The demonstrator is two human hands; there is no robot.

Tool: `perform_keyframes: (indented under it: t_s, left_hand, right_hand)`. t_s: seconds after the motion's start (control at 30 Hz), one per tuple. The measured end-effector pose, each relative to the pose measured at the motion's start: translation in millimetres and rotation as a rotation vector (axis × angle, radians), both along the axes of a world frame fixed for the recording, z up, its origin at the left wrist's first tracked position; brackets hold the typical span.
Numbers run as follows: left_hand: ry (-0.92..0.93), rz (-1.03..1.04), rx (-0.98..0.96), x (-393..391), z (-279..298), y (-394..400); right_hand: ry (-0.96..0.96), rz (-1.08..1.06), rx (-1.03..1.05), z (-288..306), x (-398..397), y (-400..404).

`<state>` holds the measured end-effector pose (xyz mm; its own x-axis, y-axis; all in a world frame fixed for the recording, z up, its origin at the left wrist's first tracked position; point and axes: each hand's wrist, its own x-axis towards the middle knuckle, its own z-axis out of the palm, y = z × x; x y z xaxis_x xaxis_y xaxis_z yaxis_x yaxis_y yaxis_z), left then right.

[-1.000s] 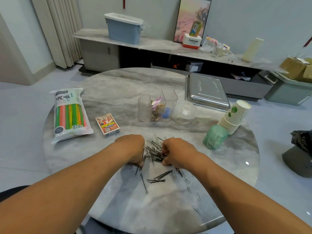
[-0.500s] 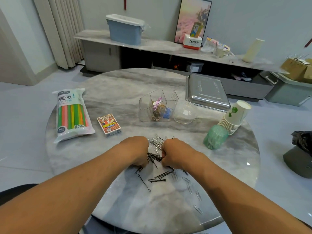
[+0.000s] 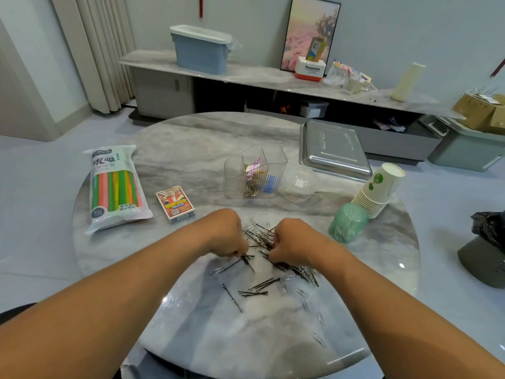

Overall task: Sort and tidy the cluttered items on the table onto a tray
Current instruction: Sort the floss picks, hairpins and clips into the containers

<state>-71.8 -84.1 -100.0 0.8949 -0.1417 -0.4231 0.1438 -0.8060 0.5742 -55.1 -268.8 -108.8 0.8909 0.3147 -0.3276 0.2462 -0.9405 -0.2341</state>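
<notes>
Both hands have drawn slightly nearer across the glossy marble counter (image 3: pixel 191 149), raking the pile of thin black hairpins and silver wire paper clips (image 3: pixel 259 236). Left hand (image 3: pixel 226 233) and right hand (image 3: pixel 293 242) are curled, fingers pinching pins. Flat steel tray (image 3: pixel 332 149) sits far right, well apart.

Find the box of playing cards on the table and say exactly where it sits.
In the head view, the box of playing cards lies on the table's left side, just right of the bag of straws and beyond the left hand.
</notes>
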Motion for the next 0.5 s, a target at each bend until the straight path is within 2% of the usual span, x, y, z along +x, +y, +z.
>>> perform_keyframes:
  t_s: [0.1, 0.2, 0.37, 0.5]
  left_hand:
    - [0.089, 0.176, -0.355, 3, 3, 2]
    - [0.134, 0.264, -0.508, 4, -2, 0]
    - [0.303, 0.458, -0.914, 0, -8, -11]
    - [0.335, 0.480, -1.094, -3, -7, -24]
  right_hand:
    - [0.118, -0.154, 0.226, 12, 9, -14]
    - [0.247, -0.319, 0.448, 22, 13, -25]
    - [0.447, -0.443, 0.740, 34, 13, -25]
    - [0.501, -0.472, 0.837, 37, 10, -14]
